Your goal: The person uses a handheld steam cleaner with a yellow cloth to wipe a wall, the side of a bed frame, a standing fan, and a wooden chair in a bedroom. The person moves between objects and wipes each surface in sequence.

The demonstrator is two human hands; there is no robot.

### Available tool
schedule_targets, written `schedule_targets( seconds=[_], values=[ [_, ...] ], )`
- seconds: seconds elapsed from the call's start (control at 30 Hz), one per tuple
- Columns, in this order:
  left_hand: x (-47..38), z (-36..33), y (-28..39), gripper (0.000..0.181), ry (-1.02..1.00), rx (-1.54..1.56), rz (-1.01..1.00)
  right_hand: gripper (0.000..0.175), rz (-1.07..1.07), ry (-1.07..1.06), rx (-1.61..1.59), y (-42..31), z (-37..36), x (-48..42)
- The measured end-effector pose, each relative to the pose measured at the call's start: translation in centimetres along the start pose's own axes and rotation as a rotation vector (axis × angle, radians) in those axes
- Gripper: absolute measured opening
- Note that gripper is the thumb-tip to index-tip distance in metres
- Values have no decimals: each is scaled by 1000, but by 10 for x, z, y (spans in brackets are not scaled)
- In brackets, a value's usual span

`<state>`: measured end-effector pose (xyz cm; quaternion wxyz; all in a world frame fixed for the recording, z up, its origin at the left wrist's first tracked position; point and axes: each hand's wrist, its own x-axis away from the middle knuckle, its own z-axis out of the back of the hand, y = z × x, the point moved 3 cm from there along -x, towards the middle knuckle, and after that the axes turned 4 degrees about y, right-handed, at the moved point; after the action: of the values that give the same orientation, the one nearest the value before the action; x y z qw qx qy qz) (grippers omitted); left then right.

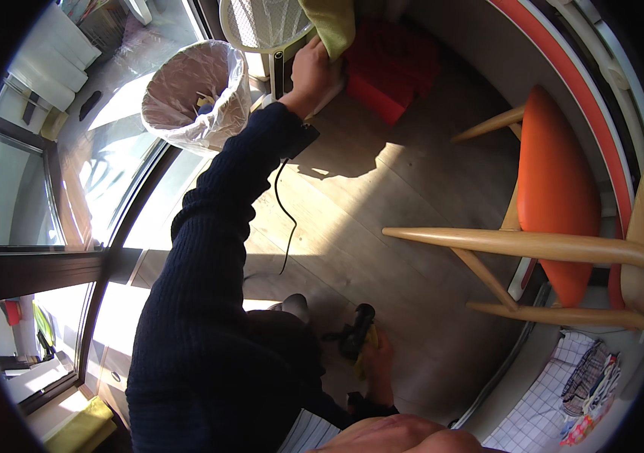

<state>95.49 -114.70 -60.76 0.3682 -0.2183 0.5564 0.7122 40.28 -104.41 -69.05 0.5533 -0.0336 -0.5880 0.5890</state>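
Observation:
My left hand (313, 73) reaches to the top of the view, its fingers closed on the lower edge of a yellow-green cloth (336, 28). Beside that hand stands a mesh racket, like an electric fly swatter (268, 22). Left of it is a waste bin with a clear plastic liner (154, 107), some litter inside. Low in the middle, my right hand (377, 359) holds a yellow cloth (362, 365) against a black, elongated object (362, 323); its exact kind is unclear. A black cable (293, 226) hangs from a small dark box (303, 141) at my left wrist.
A red box-like thing (384, 85) sits on the wooden floor (412, 187), right of my left hand. At the right stands a chair with an orange seat (557, 198) and wooden legs. Glass panes in dark frames (146, 175) run along the left. Folded checked cloth (543, 390) lies lower right.

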Motion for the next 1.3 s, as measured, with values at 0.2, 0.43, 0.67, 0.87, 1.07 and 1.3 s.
schedule_targets(
  seconds=[0.2, 0.43, 0.67, 0.87, 1.07, 1.3],
  values=[
    [86, 32, 10, 44, 182, -53, -10, 41, 106, 12, -16, 8, -1, 3],
    [186, 73, -65, 90, 190, -140, 731, 38, 265, 58, 29, 15, 8, 4],
    [328, 78, -4, 109, -239, 313, 1506, 41, 157, 100, -79, 17, 15, 2],
    [224, 137, 9, 98, 131, -373, 374, 42, 84, 140, -160, 22, 28, 7],
    [126, 211, -38, 36, -154, -1112, 12, 43, 116, 130, -138, 13, 33, 16],
    [119, 253, -59, 25, -136, -1190, -124, 43, 67, 142, -154, 6, 30, 26]
  ],
)
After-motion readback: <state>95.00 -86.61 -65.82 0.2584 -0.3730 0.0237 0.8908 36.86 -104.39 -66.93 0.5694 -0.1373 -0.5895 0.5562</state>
